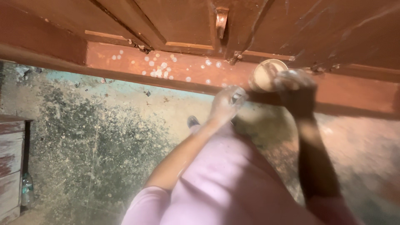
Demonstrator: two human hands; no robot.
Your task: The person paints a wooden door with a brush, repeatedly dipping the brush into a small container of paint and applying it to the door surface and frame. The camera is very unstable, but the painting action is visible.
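Head view, looking steeply down along a reddish-brown wooden frame (pixel 125 56) and the panelled door (pixel 183 21) above it.

Right hand (pixel 296 89): raised to the rail of the frame, fingers curled around a small round tub (pixel 266 75), pale cream, open mouth turned toward the camera. The tub is held against or just in front of the wood; contact cannot be told because of motion blur.

Left hand (pixel 227 102): loosely closed, held near the lower edge of the same rail, just left of the tub. Something small and dark sits between the fingers; what it is cannot be told.

Step in hand, as a judgement: the person is working filler or finish onto the frame, the tub serving as the supply and the left hand doing the applying. A next move at this stage would need the tub kept level and the left fingers brought to its mouth.

Materials: wood is smooth, painted, with scuffs and a cluster of white spots (pixel 160 66) on the rail. A metal latch (pixel 221 21) hangs from the door. The floor (pixel 91 141) is rough, mottled concrete, dusty. A clear plastic bottle (pixel 27 189) stands at far left beside a worn wooden box (pixel 10 166). Pink sleeve (pixel 143 206) and pink cloth fill the lower centre.
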